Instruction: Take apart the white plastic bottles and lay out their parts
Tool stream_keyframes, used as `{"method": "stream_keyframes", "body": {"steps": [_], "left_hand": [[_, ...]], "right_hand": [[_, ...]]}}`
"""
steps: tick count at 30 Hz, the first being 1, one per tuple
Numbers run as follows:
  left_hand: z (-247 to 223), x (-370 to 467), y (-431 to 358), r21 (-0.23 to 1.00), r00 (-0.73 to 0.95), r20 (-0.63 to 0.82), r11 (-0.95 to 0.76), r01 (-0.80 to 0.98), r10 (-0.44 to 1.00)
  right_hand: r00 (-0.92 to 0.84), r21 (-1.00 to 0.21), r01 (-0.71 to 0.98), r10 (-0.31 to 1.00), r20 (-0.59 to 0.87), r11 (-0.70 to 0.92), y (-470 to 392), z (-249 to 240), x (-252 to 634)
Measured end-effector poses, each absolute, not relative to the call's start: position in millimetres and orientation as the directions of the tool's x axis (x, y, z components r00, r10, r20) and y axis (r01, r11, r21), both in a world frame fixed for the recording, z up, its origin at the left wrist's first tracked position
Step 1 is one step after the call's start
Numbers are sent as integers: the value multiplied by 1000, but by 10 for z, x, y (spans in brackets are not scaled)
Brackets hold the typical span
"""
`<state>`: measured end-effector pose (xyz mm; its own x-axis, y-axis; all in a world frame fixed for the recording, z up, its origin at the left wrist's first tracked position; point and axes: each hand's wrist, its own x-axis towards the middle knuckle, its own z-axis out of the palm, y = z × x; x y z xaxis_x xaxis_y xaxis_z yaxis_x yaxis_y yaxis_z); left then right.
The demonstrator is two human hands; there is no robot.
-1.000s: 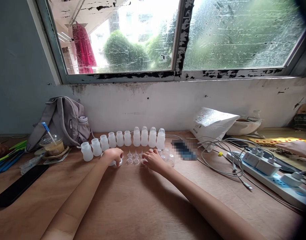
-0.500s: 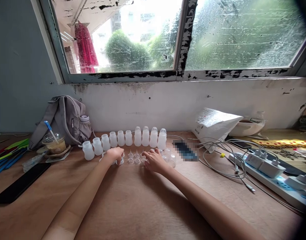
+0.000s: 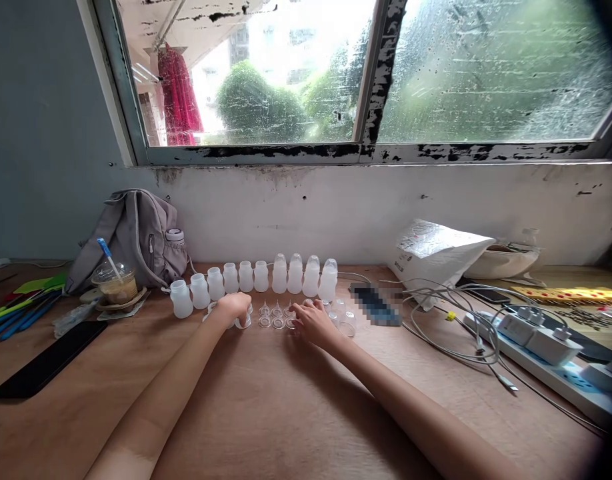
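Note:
My left hand (image 3: 233, 308) is bent down with its fingers closed on a white bottle ring (image 3: 243, 323), one of several lying in a group partly hidden under the hand. To its right, small clear silicone nipples (image 3: 265, 318) stand in rows on the table. The curled fingers of my right hand (image 3: 313, 321) close on a nipple (image 3: 290, 321) at the right end of these rows. Beside that hand are clear dome caps (image 3: 347, 324). Behind stand white feeding bottles: several open ones (image 3: 199, 291) at left and several capped ones (image 3: 311, 277) at right.
On the wooden table (image 3: 256, 400) are a black flat case (image 3: 49, 360), a drink cup (image 3: 117, 283) and a grey backpack (image 3: 141, 240) at left. A blurred phone-like object (image 3: 379, 305), coiled cables (image 3: 436, 347), a silver-white bag (image 3: 431, 257) and a power strip (image 3: 541, 353) lie at right.
The whole view has shifted slightly, so things appear a little further right. Both hands stay at the same rings and nipples, with hardly any movement.

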<state>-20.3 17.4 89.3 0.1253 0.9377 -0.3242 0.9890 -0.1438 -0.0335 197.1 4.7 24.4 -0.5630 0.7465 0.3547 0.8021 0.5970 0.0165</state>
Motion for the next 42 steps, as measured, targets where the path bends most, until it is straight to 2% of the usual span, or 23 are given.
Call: {"method": "stream_keyframes", "body": {"steps": [6,12,19,27,29,31,34,36,39,42], "left_hand": [[931,-181,115,-17,203,-210,-212,977,956],[984,-83,135,1,300,153,-304,953,942],[931,184,613,36,185,531,-239,970,827],[694,403,952,112,183,629,-321,941,755],[682,424,899,111,198,644,-346,932,739],[712,436,795,108,207,666,-368,924,716],[804,441,541,116,221,753,-455,883,620],[861,431,310,99,260,803,-550,829,537],[882,373,-81,7,402,782,-651,759,477],[816,255,-434,-66,533,717,-718,693,449]], "right_hand": [[-549,15,810,750,369,586,84,239,1975],[-531,-4,814,746,403,581,81,322,2002],[-468,-47,843,775,425,535,64,474,2060],[-414,-116,845,776,475,522,100,561,2150],[-388,-174,830,772,503,530,113,586,2165],[-338,-295,778,765,548,555,106,637,2168],[-235,-541,602,778,583,587,27,780,2146],[-212,-657,468,797,566,591,-77,911,2118],[-357,-722,352,799,484,595,-275,1082,2062],[-522,-741,345,774,358,576,-450,1118,1988]]}}
